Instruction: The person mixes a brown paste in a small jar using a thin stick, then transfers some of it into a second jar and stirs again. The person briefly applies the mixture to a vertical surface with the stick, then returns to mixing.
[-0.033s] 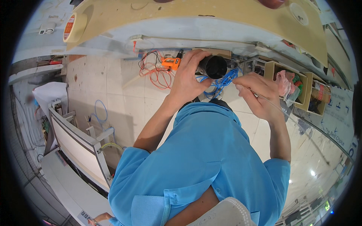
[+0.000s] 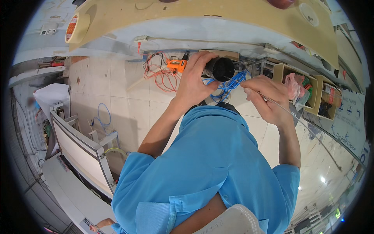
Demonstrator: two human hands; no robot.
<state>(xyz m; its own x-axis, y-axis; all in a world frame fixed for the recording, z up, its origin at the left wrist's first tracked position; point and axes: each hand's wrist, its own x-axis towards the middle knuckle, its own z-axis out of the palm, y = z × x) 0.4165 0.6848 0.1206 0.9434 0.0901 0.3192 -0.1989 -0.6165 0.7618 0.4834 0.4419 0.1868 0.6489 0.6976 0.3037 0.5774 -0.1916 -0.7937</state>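
Observation:
My left hand (image 2: 194,80) is wrapped around a black cylinder (image 2: 210,69), which has a round dark opening facing up and to the right. In my right hand (image 2: 269,97), just right of that opening, a long thin rod (image 2: 300,122) is pinched between thumb and fingers. The rod runs back past my right wrist and slants down to the right, ending in a small tip. Whether its front end reaches inside the cylinder is hard to make out.
A yellowish worktop (image 2: 187,21) with a tape roll (image 2: 78,28) spans the far side. Below lie an orange power tool (image 2: 177,64), blue cable (image 2: 224,93) and boxes (image 2: 277,74) of odds and ends. A framed panel (image 2: 82,144) stands left. Another person's hand (image 2: 104,223) shows lower left.
The rod in my right hand has shifted slightly and shows more sharply. The other person's hand at lower left has moved a little. My left hand keeps its hold on the cylinder.

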